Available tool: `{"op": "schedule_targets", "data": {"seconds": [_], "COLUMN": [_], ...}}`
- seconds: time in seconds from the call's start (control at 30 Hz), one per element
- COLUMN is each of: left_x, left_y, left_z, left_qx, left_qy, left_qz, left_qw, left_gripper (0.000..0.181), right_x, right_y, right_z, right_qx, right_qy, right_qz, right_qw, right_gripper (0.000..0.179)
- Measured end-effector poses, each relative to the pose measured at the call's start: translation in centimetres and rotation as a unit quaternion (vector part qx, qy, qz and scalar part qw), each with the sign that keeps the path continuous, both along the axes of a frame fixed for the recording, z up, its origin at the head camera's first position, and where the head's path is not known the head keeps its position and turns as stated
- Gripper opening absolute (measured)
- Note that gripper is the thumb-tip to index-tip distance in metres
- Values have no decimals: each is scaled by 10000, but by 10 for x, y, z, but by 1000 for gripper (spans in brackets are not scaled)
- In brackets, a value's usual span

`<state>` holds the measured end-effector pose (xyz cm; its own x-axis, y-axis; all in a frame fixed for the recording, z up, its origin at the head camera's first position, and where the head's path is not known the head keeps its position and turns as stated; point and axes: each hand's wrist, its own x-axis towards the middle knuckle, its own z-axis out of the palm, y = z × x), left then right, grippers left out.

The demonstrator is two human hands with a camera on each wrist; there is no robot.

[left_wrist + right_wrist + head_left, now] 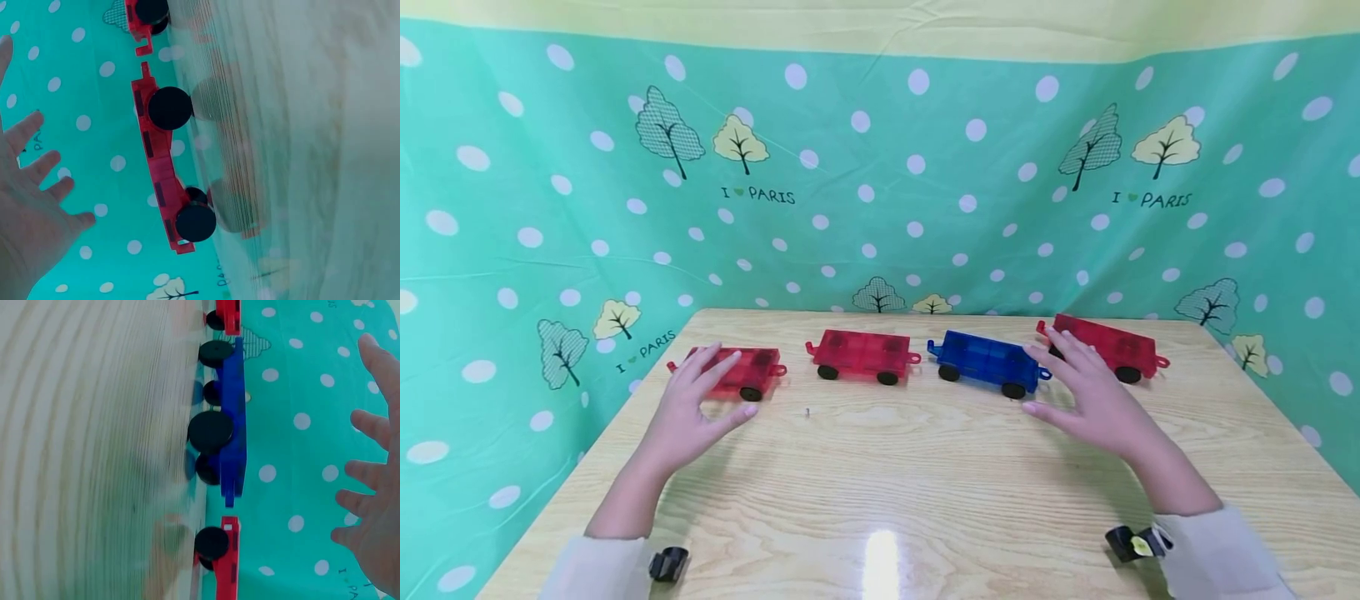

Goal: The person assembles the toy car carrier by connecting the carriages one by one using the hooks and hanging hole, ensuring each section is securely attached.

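Toy train cars stand in a loose row on the wooden table. At the left is a red car (756, 367), partly hidden by my left hand (688, 421), whose fingers are spread above it. A second red car (863, 354) stands apart from it to the right. Beyond that is a blue car (981, 360), angled slightly. My right hand (1097, 400) hovers with spread fingers near the blue car's right end and in front of a third red car (1112, 343). Both wrist views show the fingers apart from the cars, holding nothing. Gaps separate the cars' hooks and loops.
The wooden table (880, 467) reaches back to a green dotted curtain (910, 208). A tiny speck (807, 412) lies in front of the second red car. Black wrist devices sit at each sleeve, one by the left cuff (668, 564).
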<state>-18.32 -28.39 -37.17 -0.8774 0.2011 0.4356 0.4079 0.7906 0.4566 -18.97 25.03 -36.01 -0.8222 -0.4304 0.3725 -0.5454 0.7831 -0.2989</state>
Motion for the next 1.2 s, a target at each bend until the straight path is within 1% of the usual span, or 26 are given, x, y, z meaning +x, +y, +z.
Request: {"op": "schedule_targets", "data": {"seconds": [0.17, 0.3, 0.4, 0.6, 0.87, 1.07, 1.2], "left_x": [-3, -6, -8, -13, -19, -23, -27], "left_y": [0, 0, -1, -2, -4, -11, -18], "left_z": [1, 1, 0, -3, -3, -4, -7], "left_qx": [229, 304, 323, 444, 448, 584, 500], "left_qy": [-36, -58, -65, -143, -254, -460, -598], "left_qz": [-63, -87, -68, 46, 158, 104, 9], "left_qw": [9997, 9995, 9994, 9989, 9985, 9972, 9970], "left_gripper": [74, 73, 72, 72, 75, 77, 79], "right_x": [-1, -3, -5, -8, -13, -17, -22], "right_y": [-10, -17, -23, -37, -57, -71, -82], "right_z": [4, 5, 3, 2, 3, 0, -1], "right_qx": [-106, -259, -394, -629, -820, -992, -1125], "right_qy": [-128, -377, -526, -691, -796, -845, -851], "right_qz": [57, 121, 211, 410, 583, 717, 867], "right_qw": [9998, 9989, 9976, 9948, 9917, 9889, 9862], "right_gripper": [75, 74, 73, 72, 72, 71, 71]}}
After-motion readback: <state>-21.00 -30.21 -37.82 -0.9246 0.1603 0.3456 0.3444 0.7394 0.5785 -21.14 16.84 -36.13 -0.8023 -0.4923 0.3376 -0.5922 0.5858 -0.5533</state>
